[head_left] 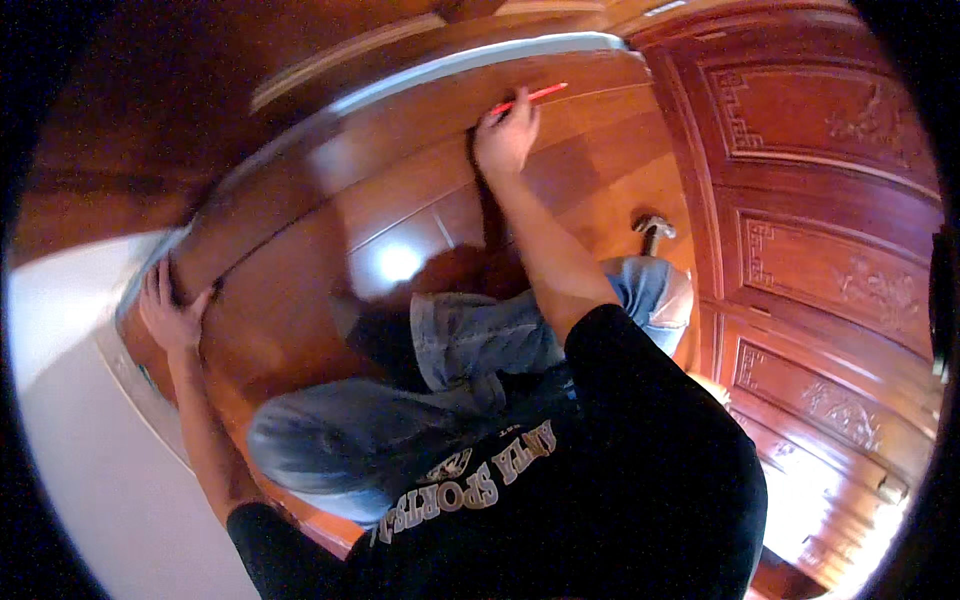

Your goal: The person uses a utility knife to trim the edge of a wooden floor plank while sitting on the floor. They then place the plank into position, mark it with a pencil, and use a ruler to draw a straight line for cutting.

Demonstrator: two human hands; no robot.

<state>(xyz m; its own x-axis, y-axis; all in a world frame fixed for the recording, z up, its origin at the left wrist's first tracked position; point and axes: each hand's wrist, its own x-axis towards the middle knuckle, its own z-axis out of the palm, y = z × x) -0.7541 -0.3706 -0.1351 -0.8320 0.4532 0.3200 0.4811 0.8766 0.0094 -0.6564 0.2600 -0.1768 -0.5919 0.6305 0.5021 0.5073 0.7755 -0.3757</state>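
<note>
At the upper middle, my right hand [506,138] grips a thin red pencil or marker [550,89] just over a long wooden plank [395,113] beside a pale strip [465,50] along the wall. At the left, my left hand [172,308] lies with fingers spread on the same woodwork, near its end by the white wall. A claw hammer [653,228] sits on the wooden floor [590,195] right of my right forearm, partly hidden behind my bent knee.
My crossed legs [350,435] in jeans fill the lower middle. Carved red-brown wooden doors or panels [800,265] stand along the right. A white wall [75,420] runs down the left, and dark wooden panelling [170,110] spans the top left.
</note>
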